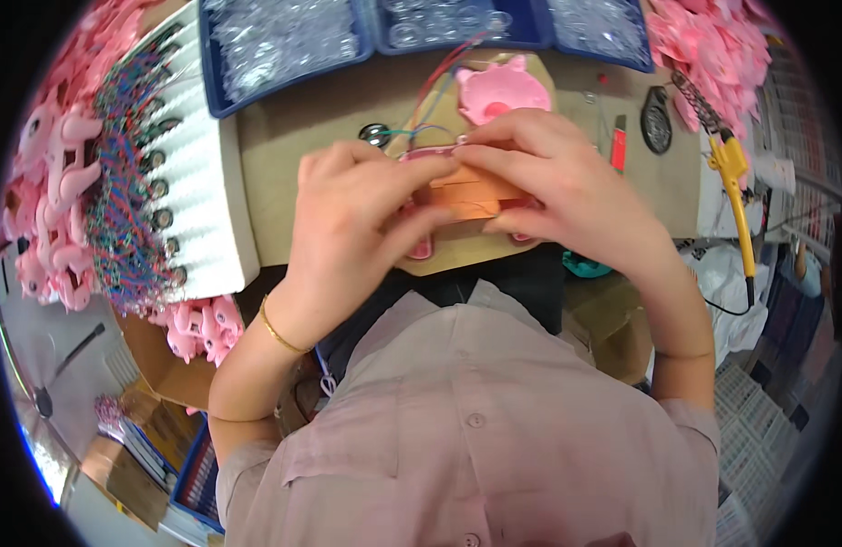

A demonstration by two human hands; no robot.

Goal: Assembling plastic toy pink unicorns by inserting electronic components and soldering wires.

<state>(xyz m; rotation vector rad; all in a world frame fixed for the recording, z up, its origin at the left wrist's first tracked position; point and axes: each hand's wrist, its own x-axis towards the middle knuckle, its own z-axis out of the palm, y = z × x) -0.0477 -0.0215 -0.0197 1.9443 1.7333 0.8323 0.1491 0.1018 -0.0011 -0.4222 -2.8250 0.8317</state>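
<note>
My left hand (343,205) and my right hand (571,178) meet over a small orange block (466,196) at the middle of the bench edge. Fingers and thumbs of both hands are closed on its two ends. The block sits in or on a pink plastic toy shell (423,248), whose legs show below it; my hands hide most of the shell. Red and blue wires (436,84) rise from behind the block. A small round black speaker (373,135) lies beside my left fingers. Beyond my right fingers lies a pink eared toy part (503,89).
Blue trays (371,53) of clear plastic parts line the back. At left, a white foam rack (216,210) carries wired speakers beside pink toy bodies (61,201). A yellow soldering iron (733,173), red-handled cutter (619,150) and black oval part (657,120) are at right.
</note>
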